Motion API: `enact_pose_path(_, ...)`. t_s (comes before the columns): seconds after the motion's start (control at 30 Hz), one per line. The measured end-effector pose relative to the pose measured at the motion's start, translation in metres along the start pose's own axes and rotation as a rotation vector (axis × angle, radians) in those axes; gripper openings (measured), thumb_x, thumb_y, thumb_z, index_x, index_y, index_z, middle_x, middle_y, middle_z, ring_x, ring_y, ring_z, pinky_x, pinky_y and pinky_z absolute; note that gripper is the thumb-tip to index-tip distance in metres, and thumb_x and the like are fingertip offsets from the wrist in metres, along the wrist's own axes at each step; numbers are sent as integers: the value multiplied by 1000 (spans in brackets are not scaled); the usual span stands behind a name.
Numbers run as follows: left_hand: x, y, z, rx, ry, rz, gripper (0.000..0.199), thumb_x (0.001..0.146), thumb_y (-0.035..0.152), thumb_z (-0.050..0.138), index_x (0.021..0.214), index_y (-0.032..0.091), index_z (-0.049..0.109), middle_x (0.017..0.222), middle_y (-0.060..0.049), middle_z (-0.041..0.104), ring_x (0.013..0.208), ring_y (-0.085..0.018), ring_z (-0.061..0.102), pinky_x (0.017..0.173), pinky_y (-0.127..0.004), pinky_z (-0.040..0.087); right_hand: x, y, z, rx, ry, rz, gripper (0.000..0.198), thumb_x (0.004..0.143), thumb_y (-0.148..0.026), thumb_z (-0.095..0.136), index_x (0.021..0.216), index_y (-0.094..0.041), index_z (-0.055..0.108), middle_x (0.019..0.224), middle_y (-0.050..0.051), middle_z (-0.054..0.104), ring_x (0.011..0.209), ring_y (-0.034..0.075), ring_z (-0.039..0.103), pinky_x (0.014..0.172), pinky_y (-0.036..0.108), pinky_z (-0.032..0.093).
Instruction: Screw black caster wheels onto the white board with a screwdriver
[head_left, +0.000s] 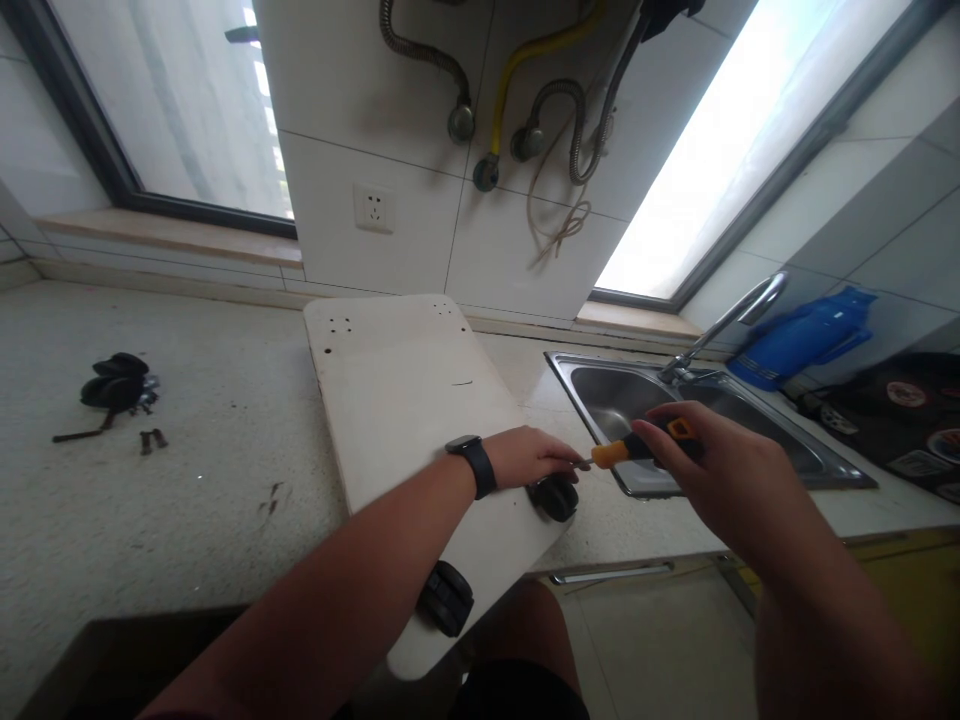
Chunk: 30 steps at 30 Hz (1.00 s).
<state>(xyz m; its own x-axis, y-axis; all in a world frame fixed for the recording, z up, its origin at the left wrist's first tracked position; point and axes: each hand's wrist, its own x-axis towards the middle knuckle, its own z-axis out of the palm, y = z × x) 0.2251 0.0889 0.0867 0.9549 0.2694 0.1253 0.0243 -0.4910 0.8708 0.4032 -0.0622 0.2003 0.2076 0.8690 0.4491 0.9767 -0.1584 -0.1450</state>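
Note:
A white board [405, 400] with rounded corners lies on the counter. Black caster wheels [555, 497] are at its near right corner and another caster wheel [446, 598] is at the near left. My right hand [694, 440] is closed round the yellow and black handle of a screwdriver [611, 455], whose shaft points left. My left hand [525, 456], wearing a black watch, rests over the board beside the right caster. Its fingers are bent together at the screwdriver's tip; what they pinch is hidden.
On the left of the counter [217, 420] lie loose casters [116, 382], several screws [154, 440] and a small dark tool [77, 436]. A steel sink [611, 400] with a tap [724, 325] is at right, near a blue thermos [806, 338] and a dark bag [892, 420].

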Motion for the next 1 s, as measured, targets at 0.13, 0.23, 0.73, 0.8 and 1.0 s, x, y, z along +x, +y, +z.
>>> enact_pose_path(0.13, -4, 2, -1, 59, 50, 4, 38, 106, 33, 53, 139, 24, 69, 130, -6, 78, 123, -20, 70, 109, -35, 49, -5, 1, 0, 256, -102, 55, 60, 91, -68, 62, 130, -23, 65, 101, 11, 77, 74, 27, 76, 65, 41, 60)
enact_pose_path(0.23, -8, 5, -2, 123, 105, -31, 37, 107, 30, 50, 138, 24, 69, 126, -5, 79, 116, -19, 72, 104, -33, 51, -10, 5, 0, 382, -102, 29, 54, 92, -61, 67, 131, -25, 61, 108, 11, 76, 87, 28, 77, 74, 42, 63)
enact_pose_path(0.73, -11, 6, -12, 260, -8, 17, 38, 92, 43, 73, 124, 22, 77, 120, -7, 79, 107, -24, 69, 88, -34, 49, -76, -4, 8, 808, 637, 241, 23, 84, -42, 80, 104, -36, 69, 97, 7, 69, 88, 37, 71, 75, 61, 62)
enact_pose_path(0.8, -11, 8, -12, 285, 13, 18, 33, 92, 41, 73, 118, 21, 79, 114, -7, 79, 103, -23, 69, 86, -33, 49, -85, -5, 16, 798, 648, 207, 24, 84, -42, 79, 104, -35, 68, 93, 7, 69, 81, 35, 71, 70, 59, 63)
enact_pose_path(1.0, -14, 13, -9, 312, 100, -44, 18, 92, 32, 72, 104, 21, 81, 101, -4, 80, 90, -19, 69, 76, -29, 48, -94, -5, 32, 752, 533, 65, 26, 92, -33, 74, 115, -30, 64, 103, 7, 71, 87, 28, 75, 75, 49, 66)
